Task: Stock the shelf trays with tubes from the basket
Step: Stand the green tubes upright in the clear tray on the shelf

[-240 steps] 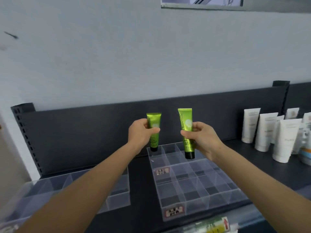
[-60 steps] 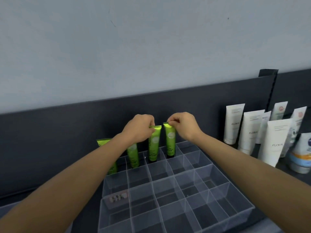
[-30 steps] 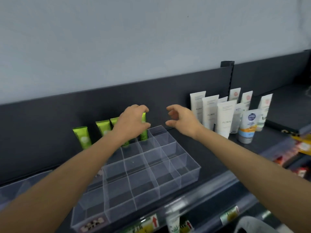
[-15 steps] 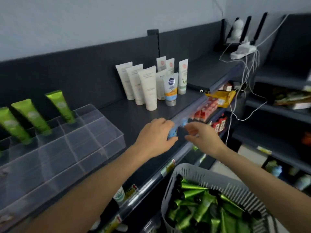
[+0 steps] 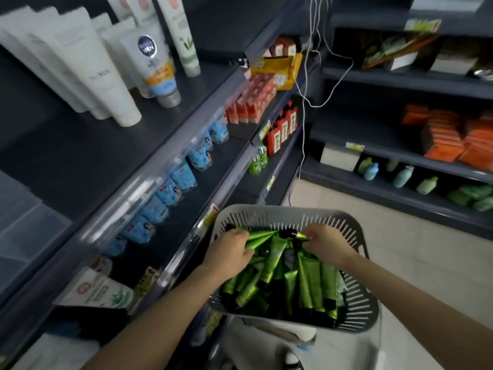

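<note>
Dozens of green tubes (image 5: 306, 279) heaped in the grey basket (image 5: 280, 217), black caps pointing every way, low down beside the shelf unit. Both hands down among them at the far end of the heap. Left hand (image 5: 229, 252) knuckles-up, fingers curled over and round tubes near the far-left wall of the basket. Right hand (image 5: 329, 247) likewise curled, fingertips pinching at tubes by a black cap near the far wall. Hard to tell how many tubes in each grip, with blur and fingers hiding the contact.

Only a corner of one clear tray (image 5: 24, 222) in view, at the far left edge on the top shelf (image 5: 88, 156). No tubes visible in that corner, the rest of it out of frame. So no counting of filled compartments from here. Judging by the fullness of the basket: early to midway at best, with plenty left to carry up. Step in hand, most likely: gathering a load for the tray.

Elsewhere on the top shelf, white tubes (image 5: 106, 84) standing cap-down, well apart from the basket. Below, a row of blue packs (image 5: 165, 193) behind the shelf lip, red boxes (image 5: 253, 102) further along.
</note>
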